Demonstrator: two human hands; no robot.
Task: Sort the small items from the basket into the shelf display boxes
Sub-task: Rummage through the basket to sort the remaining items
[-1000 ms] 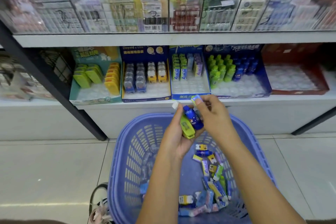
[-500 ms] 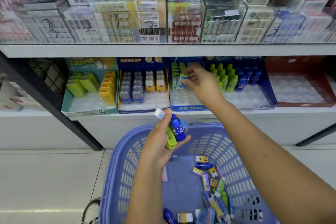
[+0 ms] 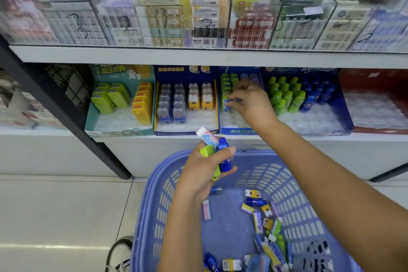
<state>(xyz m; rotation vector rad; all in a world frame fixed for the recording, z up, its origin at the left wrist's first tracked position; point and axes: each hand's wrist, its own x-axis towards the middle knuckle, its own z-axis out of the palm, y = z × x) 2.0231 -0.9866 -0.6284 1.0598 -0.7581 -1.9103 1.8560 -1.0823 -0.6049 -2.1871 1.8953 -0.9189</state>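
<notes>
The right hand (image 3: 248,100) pinches a tube (image 3: 227,104) into its matching box (image 3: 238,131), while the left hand (image 3: 205,172) below grips three small items (image 3: 224,161), ready.

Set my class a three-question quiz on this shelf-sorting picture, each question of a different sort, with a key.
1. True or false: the left hand holds a blue bottle.
2. Which display box does the right hand reach into? A: the teal box at the left end. B: the blue tube box, third from the left. C: the red box at the right end.
3. Fill the gap: in the fourth box, the bottles left of the blue ones are ____.
Key: 1 true; 2 B; 3 green.
</notes>
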